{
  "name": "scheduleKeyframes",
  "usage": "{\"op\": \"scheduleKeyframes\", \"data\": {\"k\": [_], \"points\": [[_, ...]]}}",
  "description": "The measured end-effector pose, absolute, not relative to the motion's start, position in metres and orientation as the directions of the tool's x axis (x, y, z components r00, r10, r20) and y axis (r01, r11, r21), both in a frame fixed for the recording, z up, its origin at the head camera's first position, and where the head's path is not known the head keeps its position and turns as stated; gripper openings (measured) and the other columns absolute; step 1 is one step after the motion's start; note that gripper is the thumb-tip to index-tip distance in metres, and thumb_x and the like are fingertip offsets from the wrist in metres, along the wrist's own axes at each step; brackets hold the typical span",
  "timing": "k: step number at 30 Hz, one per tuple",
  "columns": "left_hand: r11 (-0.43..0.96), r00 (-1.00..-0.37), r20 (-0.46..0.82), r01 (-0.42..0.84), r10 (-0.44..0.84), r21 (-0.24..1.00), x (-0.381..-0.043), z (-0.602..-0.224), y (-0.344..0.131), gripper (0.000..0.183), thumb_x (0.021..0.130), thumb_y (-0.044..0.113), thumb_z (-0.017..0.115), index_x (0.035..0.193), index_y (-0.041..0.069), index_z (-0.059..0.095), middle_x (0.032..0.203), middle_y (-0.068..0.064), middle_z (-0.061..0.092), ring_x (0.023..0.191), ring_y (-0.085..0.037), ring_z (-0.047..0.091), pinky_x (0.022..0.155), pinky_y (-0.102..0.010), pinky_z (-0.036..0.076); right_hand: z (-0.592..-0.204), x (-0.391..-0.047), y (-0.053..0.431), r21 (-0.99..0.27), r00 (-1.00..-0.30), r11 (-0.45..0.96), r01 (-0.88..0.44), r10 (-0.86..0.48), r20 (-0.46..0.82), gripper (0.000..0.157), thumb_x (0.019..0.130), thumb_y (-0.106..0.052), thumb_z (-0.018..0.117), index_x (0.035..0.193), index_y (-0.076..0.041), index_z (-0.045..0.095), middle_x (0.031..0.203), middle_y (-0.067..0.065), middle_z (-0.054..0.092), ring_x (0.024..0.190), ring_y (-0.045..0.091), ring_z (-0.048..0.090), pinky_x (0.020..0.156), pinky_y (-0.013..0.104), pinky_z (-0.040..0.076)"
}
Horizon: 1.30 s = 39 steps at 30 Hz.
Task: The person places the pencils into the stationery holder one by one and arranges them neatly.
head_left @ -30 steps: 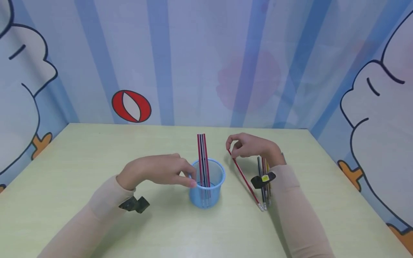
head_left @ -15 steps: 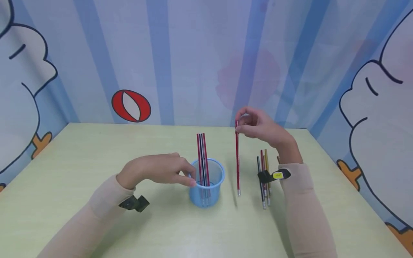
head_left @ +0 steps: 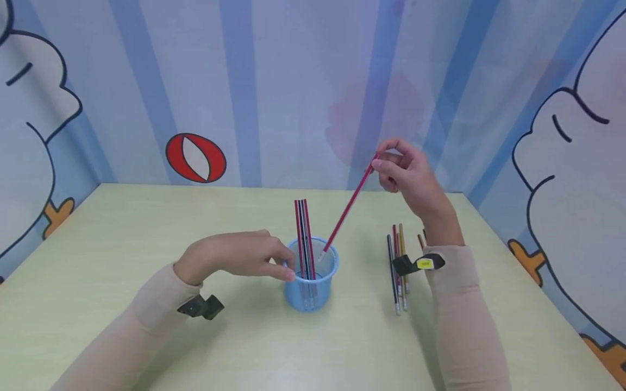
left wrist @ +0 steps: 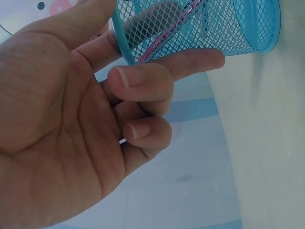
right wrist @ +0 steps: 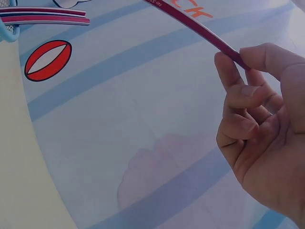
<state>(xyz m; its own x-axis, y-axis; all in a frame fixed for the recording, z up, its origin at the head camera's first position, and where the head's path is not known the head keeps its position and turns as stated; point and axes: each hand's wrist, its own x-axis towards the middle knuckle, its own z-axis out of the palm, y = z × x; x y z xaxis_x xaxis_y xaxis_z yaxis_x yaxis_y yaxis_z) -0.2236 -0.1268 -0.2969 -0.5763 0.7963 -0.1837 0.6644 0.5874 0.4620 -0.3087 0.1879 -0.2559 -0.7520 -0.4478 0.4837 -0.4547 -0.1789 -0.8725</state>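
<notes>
A light blue mesh pencil cup [head_left: 307, 297] stands upright on the table. My left hand [head_left: 239, 254] holds it by the left side of its rim, thumb toward the front. In the left wrist view, fingers lie along the mesh wall [left wrist: 228, 28], and two others curl free. Several red and dark striped pencils [head_left: 305, 233] lean upright in the cup. My right hand [head_left: 411, 176] pinches one red pencil [head_left: 349, 206] by its upper end, between thumb and fingers. That pencil slants down to the left, its eraser end inside the cup's mouth at the right.
Several pencils [head_left: 393, 271], dark, red and yellow, lie on the table right of the cup. A couple more pencil ends [head_left: 421, 241] show beside the right wrist. The pale table [head_left: 146, 217] ends at a blue striped backdrop [head_left: 293, 108] with cartoon drawings.
My right hand has lifted the red pencil off the table, raised it and swung its eraser end left into the cup's mouth. The left hand has stayed at the rim.
</notes>
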Motion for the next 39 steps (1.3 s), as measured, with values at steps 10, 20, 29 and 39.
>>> {"op": "scheduleKeyframes", "data": {"k": [10, 20, 29, 39], "points": [[0.571, -0.564, -0.177, 0.666, 0.807, 0.479, -0.225, -0.299, -0.127, 0.022, 0.1, 0.034, 0.062, 0.106, 0.016, 0.072, 0.102, 0.007, 0.073, 0.103, -0.012, 0.066, 0.089, -0.033, 0.053, -0.265, -0.31, 0.164, -0.881, -0.706, 0.066, -0.468, -0.628, 0.328, 0.013, 0.098, -0.009, 0.063, 0.11, -0.008, 0.058, 0.089, 0.012, 0.068, 0.052, 0.024, 0.033, 0.051, 0.029, 0.033], [0.558, -0.552, -0.173, 0.672, 0.816, 0.486, -0.228, -0.3, -0.124, 0.022, 0.1, 0.036, 0.061, 0.106, 0.018, 0.072, 0.101, 0.011, 0.071, 0.103, -0.011, 0.066, 0.089, -0.033, 0.052, -0.274, -0.307, 0.142, -0.884, -0.626, 0.19, -0.427, -0.767, 0.138, 0.019, 0.1, -0.01, 0.061, 0.117, -0.005, 0.056, 0.099, 0.018, 0.07, 0.057, 0.023, 0.043, 0.055, 0.03, 0.042], [0.565, -0.552, -0.186, 0.667, 0.813, 0.487, -0.229, -0.3, -0.126, 0.022, 0.1, 0.039, 0.061, 0.106, 0.021, 0.072, 0.102, 0.012, 0.072, 0.103, -0.01, 0.066, 0.089, -0.032, 0.052, -0.28, -0.306, 0.141, -0.86, -0.604, 0.233, -0.454, -0.79, 0.105, 0.03, 0.101, -0.013, 0.06, 0.131, -0.017, 0.055, 0.102, 0.014, 0.072, 0.059, 0.025, 0.047, 0.052, 0.03, 0.036], [0.567, -0.555, -0.187, 0.662, 0.81, 0.49, -0.227, -0.297, -0.129, 0.02, 0.1, 0.037, 0.061, 0.105, 0.02, 0.071, 0.102, 0.01, 0.072, 0.104, -0.011, 0.066, 0.09, -0.034, 0.052, -0.273, -0.312, 0.165, -0.794, -0.706, 0.42, -0.439, -0.708, 0.015, 0.045, 0.103, -0.025, 0.058, 0.146, -0.028, 0.044, 0.113, 0.003, 0.071, 0.07, 0.031, 0.056, 0.058, 0.031, 0.043]]}}
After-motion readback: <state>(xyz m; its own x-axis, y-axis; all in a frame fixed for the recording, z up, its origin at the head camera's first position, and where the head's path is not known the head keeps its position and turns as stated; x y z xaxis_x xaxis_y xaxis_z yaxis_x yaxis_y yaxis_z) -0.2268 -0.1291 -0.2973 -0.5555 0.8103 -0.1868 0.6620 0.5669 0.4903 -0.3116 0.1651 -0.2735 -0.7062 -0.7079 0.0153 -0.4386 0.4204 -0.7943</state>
